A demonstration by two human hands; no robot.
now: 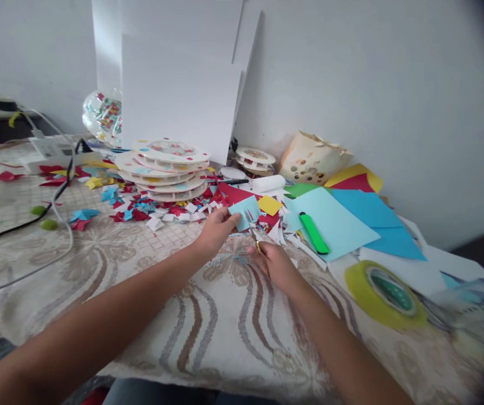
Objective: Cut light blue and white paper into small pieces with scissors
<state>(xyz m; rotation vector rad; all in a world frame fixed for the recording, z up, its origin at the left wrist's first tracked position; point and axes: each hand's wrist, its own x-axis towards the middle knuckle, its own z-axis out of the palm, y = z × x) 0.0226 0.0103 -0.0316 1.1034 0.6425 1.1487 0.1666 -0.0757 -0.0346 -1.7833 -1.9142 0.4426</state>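
My left hand (215, 232) pinches a small light blue piece of paper (242, 211) by its left side, thumb on top. Slits run into the paper's right edge, leaving a fringe of narrow strips. In my right hand (277, 263) is a pair of scissors (258, 246) with gold-coloured handles, its blades pointing up at the slit edge. Whether the blades touch the paper I cannot tell. Thin blue paper strips (230, 257) lie on the tablecloth just below. A yellow paper square (269, 205) rests beyond the scissors.
Stacked white discs (170, 169) stand among colourful paper scraps at the left. To the right lie a green cutter knife (314, 233), light blue sheets (347, 222), blue paper (379, 216) and a yellow tape roll (362, 292). Cables (69, 185) cross the left side. White boards (178, 79) lean against the wall.
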